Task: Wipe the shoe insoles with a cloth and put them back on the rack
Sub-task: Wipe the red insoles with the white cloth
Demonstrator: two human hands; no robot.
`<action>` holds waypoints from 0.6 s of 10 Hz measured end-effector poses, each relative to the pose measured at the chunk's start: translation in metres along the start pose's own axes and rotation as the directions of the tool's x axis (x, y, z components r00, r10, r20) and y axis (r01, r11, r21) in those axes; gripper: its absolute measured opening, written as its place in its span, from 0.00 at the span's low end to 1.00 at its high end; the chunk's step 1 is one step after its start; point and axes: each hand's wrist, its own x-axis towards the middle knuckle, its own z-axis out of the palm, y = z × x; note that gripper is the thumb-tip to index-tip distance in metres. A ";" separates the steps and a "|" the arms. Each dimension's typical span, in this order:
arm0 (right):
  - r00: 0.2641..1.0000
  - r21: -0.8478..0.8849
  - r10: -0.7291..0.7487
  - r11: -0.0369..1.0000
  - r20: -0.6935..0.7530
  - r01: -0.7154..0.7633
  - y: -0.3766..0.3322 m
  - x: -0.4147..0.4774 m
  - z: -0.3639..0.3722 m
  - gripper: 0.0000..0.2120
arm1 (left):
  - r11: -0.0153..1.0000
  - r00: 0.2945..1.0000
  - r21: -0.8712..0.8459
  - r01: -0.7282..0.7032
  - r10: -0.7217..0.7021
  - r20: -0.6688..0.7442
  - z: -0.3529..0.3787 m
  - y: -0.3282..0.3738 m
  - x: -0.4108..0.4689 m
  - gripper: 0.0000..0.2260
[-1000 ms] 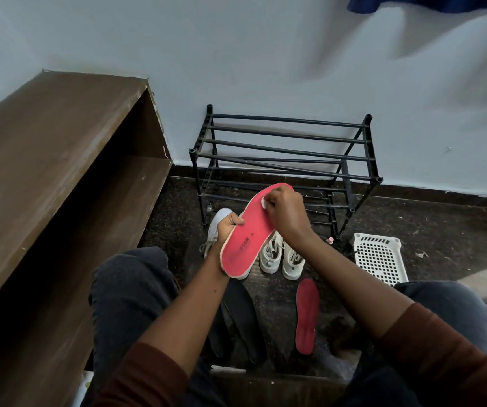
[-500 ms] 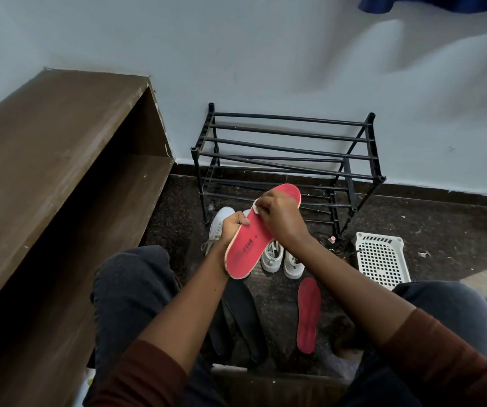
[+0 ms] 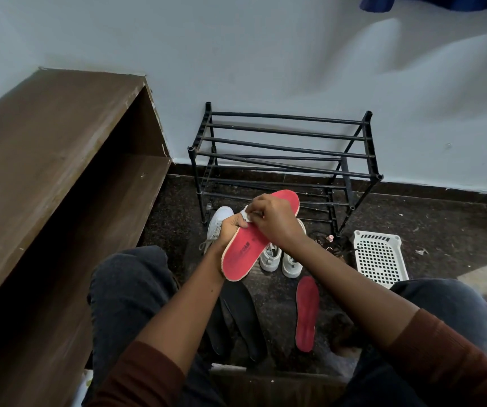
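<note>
My left hand (image 3: pixel 232 227) grips a red insole (image 3: pixel 245 251) by its left edge and holds it up in front of the black shoe rack (image 3: pixel 283 148). My right hand (image 3: pixel 271 220) pinches a small white cloth (image 3: pixel 244 214) against the insole's middle. Most of the cloth is hidden under the fingers. A second red insole (image 3: pixel 306 312) lies on the floor between my knees. Two black insoles (image 3: pixel 239 315) lie to its left on the floor.
White shoes (image 3: pixel 277 257) stand on the dark floor in front of the rack, one more (image 3: pixel 218 220) behind my left hand. A white perforated basket (image 3: pixel 379 257) sits to the right. A brown wooden shelf unit (image 3: pixel 60 160) runs along the left.
My right hand has slid the cloth down the insole from near the toe end toward the middle. The toe of the insole now shows beyond my fingers.
</note>
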 end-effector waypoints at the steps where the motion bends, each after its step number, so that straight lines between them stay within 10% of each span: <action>1: 1.000 -0.051 0.018 0.999 0.021 -0.017 0.004 0.004 -0.001 0.08 | 1.000 1.000 -0.018 0.010 -0.010 0.015 0.006 0.010 -0.018 0.04; 3: 0.986 -0.108 0.150 0.982 -0.076 -0.158 0.025 0.014 -0.010 0.08 | 0.991 0.990 -0.049 0.124 -0.121 0.074 0.009 0.018 -0.030 0.12; 4: 0.982 -0.057 0.157 0.985 -0.100 -0.164 0.023 0.012 -0.010 0.07 | 0.981 0.999 -0.191 0.036 -0.029 0.043 0.005 0.009 -0.014 0.32; 6: 0.999 0.026 0.052 0.998 0.007 -0.052 0.002 -0.003 0.001 0.07 | 0.956 0.986 -0.275 0.103 -0.062 0.154 0.020 0.031 -0.046 0.14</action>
